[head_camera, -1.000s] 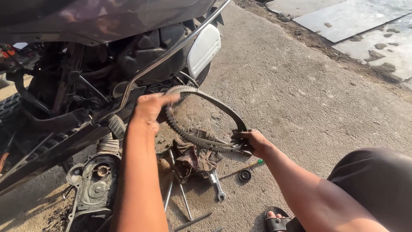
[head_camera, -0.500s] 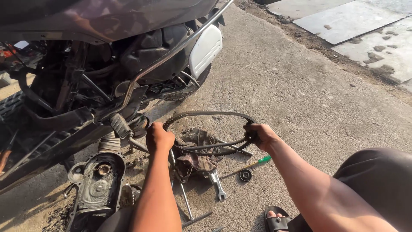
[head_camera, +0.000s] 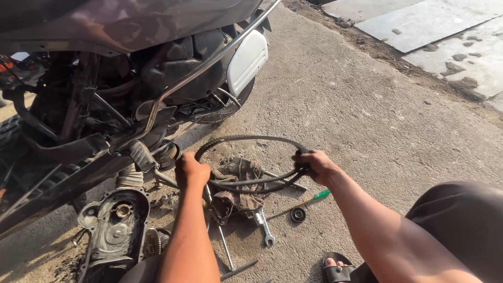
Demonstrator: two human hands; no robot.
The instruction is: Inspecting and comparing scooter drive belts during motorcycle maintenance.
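A black toothed drive belt (head_camera: 246, 140) forms a loop low over the concrete, and I grip it with both hands. My left hand (head_camera: 191, 172) closes on its left end, close to the scooter's open engine side (head_camera: 157, 152). My right hand (head_camera: 313, 165) grips its right end. A dirty rag (head_camera: 238, 186) lies on the ground under the loop.
A scooter (head_camera: 131, 68) with its side cover off fills the left. A removed engine cover (head_camera: 112, 233) lies at lower left. A wrench (head_camera: 263, 228), a green-handled screwdriver (head_camera: 309, 199), a small round part (head_camera: 298, 214) and long metal tools (head_camera: 225, 249) lie on the concrete. My sandalled foot (head_camera: 335, 264) is bottom right.
Both hands have brought the belt down from beside the scooter to just above the ground. The left hand moved from the belt's top to its left end.
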